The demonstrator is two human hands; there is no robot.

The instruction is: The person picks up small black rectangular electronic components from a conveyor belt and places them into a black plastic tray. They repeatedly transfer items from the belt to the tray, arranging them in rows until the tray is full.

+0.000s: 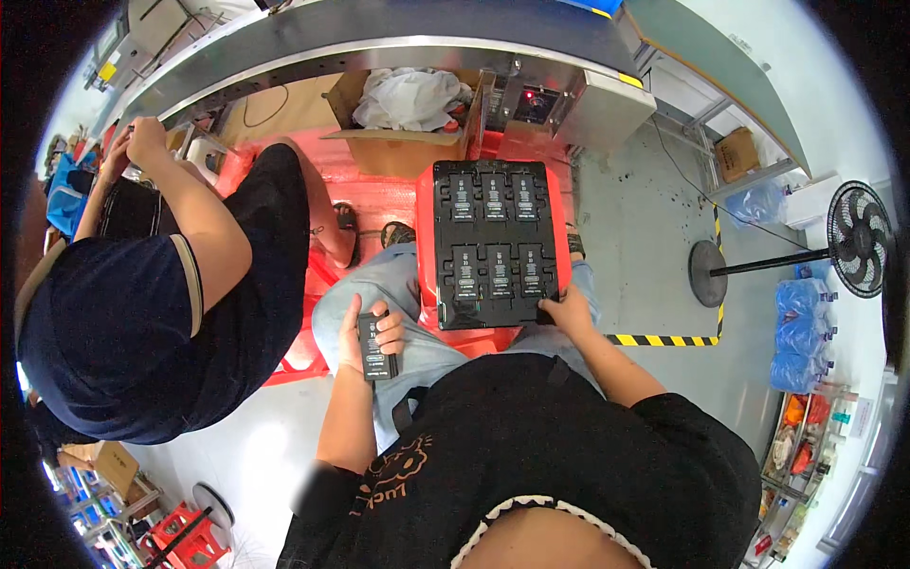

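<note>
A: Left hand [365, 334]?
B: Grip closed round a small black device [373, 349], held over the left thigh.
A: Right hand [567, 308]?
B: Fingers pinching the near right corner of the black tray [498, 182]. Tray sits on a red stool [427, 223] at the knees, six black units in its slots.
A: Neighbour?
B: A co-worker [133, 313] on the left, hands raised, apart.

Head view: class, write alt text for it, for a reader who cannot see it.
A seated person's left hand holds a small black device, while the right hand grips a black tray of six similar devices on a red crate. Another person works to the left.
</note>
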